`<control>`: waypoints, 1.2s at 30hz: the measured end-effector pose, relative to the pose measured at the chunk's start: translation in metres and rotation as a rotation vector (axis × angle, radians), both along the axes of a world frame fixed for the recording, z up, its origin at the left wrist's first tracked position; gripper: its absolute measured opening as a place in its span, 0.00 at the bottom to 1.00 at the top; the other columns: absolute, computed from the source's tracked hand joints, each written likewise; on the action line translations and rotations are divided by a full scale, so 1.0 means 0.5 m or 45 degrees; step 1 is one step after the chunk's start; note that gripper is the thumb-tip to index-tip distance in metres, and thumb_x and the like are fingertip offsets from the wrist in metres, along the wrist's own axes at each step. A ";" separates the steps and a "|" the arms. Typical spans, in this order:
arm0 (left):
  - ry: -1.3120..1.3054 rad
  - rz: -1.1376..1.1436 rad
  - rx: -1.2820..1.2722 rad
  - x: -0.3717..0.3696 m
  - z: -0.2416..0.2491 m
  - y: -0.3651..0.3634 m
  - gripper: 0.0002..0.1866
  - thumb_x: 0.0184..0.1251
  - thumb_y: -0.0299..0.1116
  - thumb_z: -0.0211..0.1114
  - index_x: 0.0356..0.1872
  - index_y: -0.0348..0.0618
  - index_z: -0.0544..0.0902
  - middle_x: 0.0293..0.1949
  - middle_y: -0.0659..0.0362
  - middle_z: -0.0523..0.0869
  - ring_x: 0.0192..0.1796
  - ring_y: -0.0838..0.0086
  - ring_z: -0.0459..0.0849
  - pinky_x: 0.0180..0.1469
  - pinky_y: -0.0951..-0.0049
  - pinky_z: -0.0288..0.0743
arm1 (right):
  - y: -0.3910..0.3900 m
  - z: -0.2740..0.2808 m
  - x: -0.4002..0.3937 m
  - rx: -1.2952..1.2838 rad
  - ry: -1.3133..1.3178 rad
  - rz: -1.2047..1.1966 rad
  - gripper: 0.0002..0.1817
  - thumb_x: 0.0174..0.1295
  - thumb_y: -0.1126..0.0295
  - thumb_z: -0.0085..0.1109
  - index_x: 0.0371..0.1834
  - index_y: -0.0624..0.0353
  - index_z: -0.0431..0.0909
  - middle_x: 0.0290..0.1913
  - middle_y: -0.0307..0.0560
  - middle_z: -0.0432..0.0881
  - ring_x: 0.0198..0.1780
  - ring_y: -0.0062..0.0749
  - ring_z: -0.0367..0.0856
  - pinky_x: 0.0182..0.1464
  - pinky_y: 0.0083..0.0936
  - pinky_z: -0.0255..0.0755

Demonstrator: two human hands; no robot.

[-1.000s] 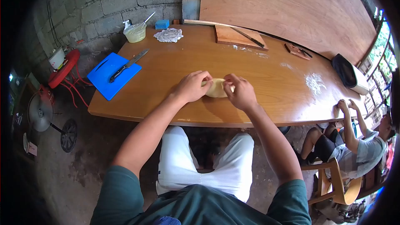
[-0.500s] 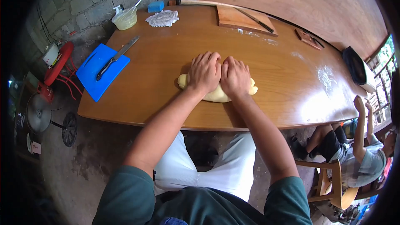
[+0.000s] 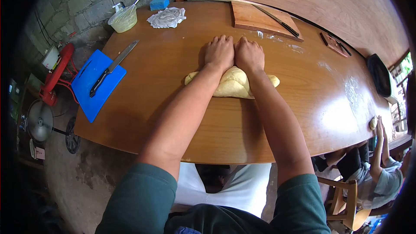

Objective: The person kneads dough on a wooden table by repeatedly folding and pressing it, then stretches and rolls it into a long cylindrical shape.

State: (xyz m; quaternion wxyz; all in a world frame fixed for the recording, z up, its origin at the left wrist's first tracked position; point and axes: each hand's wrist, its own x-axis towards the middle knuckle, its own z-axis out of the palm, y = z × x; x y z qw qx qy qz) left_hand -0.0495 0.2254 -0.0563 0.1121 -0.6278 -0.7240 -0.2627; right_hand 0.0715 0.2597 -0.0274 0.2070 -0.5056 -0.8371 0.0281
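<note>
A pale yellow lump of dough (image 3: pixel 233 86) lies on the wooden table, wide and folded, with narrow ends out to either side. My left hand (image 3: pixel 219 53) presses on its far side, fingers curled down and away from me. Right beside it, nearly touching at the thumbs, my right hand (image 3: pixel 250 55) bears down the same way. Both arms are stretched straight forward over the dough. The fingertips and the dough under the palms are hidden.
A knife (image 3: pixel 113 68) rests on a blue cutting board (image 3: pixel 93 99) at left. Behind are a plastic tub (image 3: pixel 124 21), a crumpled cloth (image 3: pixel 167 17), a blue sponge (image 3: pixel 159 3) and a wooden board (image 3: pixel 264 21). Another person's hands (image 3: pixel 380 129) are by a small pale lump (image 3: pixel 373 123) at right.
Both my hands have pushed forward, away from me, uncovering more of the dough's near side. The dough looks wider and more folded. The other person's hands have come down lower.
</note>
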 end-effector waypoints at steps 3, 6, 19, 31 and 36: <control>0.070 -0.012 0.021 0.007 0.011 -0.012 0.09 0.81 0.35 0.60 0.50 0.43 0.83 0.54 0.52 0.88 0.61 0.52 0.86 0.61 0.49 0.80 | -0.002 -0.016 0.008 0.206 0.047 0.073 0.16 0.81 0.55 0.54 0.50 0.57 0.83 0.51 0.51 0.92 0.59 0.46 0.88 0.65 0.43 0.75; 0.067 -0.101 0.261 0.033 0.028 -0.081 0.09 0.83 0.34 0.58 0.50 0.42 0.83 0.51 0.52 0.87 0.58 0.53 0.85 0.61 0.51 0.78 | -0.048 -0.030 0.033 0.446 0.223 0.162 0.12 0.78 0.58 0.57 0.45 0.55 0.81 0.45 0.48 0.90 0.53 0.46 0.86 0.58 0.43 0.75; -0.018 -0.320 0.425 0.101 0.047 -0.342 0.08 0.77 0.34 0.61 0.49 0.44 0.83 0.48 0.52 0.85 0.55 0.52 0.84 0.60 0.52 0.76 | -0.300 -0.011 0.136 0.519 0.396 0.237 0.09 0.72 0.62 0.58 0.44 0.55 0.79 0.44 0.46 0.86 0.50 0.47 0.83 0.56 0.44 0.73; -0.419 -0.281 0.416 0.124 0.037 -0.380 0.11 0.77 0.29 0.60 0.55 0.38 0.81 0.50 0.44 0.87 0.58 0.44 0.84 0.61 0.48 0.77 | -0.353 -0.005 0.109 0.249 0.495 0.098 0.08 0.72 0.66 0.59 0.48 0.55 0.80 0.50 0.49 0.85 0.56 0.52 0.82 0.62 0.48 0.71; -0.123 -0.439 0.389 0.097 0.029 -0.405 0.16 0.73 0.31 0.62 0.57 0.37 0.77 0.50 0.43 0.83 0.55 0.44 0.82 0.62 0.48 0.73 | -0.385 -0.009 0.117 0.478 0.457 0.372 0.09 0.69 0.67 0.59 0.48 0.55 0.78 0.45 0.48 0.81 0.51 0.50 0.79 0.62 0.46 0.69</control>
